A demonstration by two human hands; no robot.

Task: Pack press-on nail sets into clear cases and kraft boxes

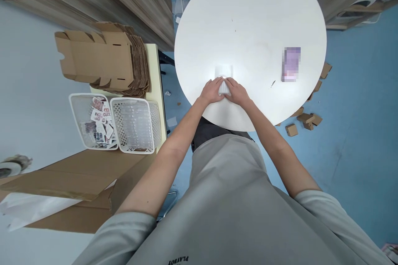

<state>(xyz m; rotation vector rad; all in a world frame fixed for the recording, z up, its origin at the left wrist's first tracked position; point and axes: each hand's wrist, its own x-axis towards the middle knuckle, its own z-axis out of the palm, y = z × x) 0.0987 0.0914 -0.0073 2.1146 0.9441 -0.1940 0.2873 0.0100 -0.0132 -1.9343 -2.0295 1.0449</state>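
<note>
Near the front edge of the round white table [258,12], a small whitish, partly see-through piece [224,70] lies between my hands. It looks like thin plastic, but its exact kind cannot be made out. My left hand [212,90] grips its left side, thumb toward me and fingers over the top. From the right, my right hand [236,91] holds it the same way. The fingertips of both hands nearly meet at its middle and cover part of it.
A pixelated purple item [291,64] lies on the table's right. To the left are stacked flat cardboard boxes [99,60], a basket [77,120] of printed pieces, a basket [115,126] of clear plastic trays and a large open carton [83,172]. Small boxes [291,130] litter the floor.
</note>
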